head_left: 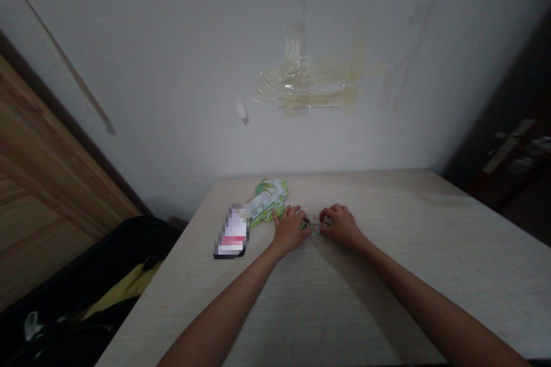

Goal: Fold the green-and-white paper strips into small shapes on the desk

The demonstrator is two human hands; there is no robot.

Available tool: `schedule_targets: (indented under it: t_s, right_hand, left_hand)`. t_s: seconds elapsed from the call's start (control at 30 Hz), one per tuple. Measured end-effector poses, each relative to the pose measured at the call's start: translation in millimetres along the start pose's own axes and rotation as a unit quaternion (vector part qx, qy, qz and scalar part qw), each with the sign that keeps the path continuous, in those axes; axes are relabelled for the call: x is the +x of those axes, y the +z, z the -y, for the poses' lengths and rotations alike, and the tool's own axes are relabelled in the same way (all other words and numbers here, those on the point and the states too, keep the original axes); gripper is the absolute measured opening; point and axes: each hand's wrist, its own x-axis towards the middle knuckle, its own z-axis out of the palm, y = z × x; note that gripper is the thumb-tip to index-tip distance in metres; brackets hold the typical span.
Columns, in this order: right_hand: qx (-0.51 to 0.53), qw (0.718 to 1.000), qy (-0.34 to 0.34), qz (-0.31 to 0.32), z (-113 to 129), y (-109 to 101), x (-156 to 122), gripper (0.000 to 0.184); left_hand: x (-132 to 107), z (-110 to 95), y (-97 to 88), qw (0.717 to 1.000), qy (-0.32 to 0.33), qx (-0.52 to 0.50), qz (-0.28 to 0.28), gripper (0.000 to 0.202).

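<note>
Between my two hands, low over the table, is a small piece, partly see-through and partly green (315, 227); its exact kind I cannot make out. My left hand (291, 229) pinches its left end, the other fingers spread toward the pile beside them. At the opposite end, the curled fingers of my right hand (342, 225) close on the piece. A loose pile of green and white printed packets or cards (267, 202) lies just left of and behind my left hand.
A phone (232, 235) with its screen blurred lies left of the pile on the pale wooden table (430, 252). The wall (193, 69) behind carries old clear tape (305, 89). Dark bags with a yellow cloth (124, 289) sit at the lower left, beside a wooden panel (43, 155).
</note>
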Motion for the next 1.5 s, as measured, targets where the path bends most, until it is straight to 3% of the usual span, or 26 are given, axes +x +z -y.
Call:
schedule_targets:
  t_s: [0.93, 1.27, 1.5]
  right_hand:
    - [0.031, 0.998, -0.035, 0.051, -25, -1, 10, 0.026]
    - [0.049, 0.995, -0.073, 0.043, -41, 1, 15, 0.022]
    - [0.033, 0.995, -0.084, 0.045, -40, 0, 14, 0.029]
  left_hand:
    - [0, 22, -19.7, 0.993, 0.036, 0.031, 0.106, 0.038]
    - [0, 26, -24.0, 0.991, 0.039, 0.041, 0.12, 0.037]
    - [-1, 23, -19.8, 0.993, 0.031, 0.049, 0.106, 0.039]
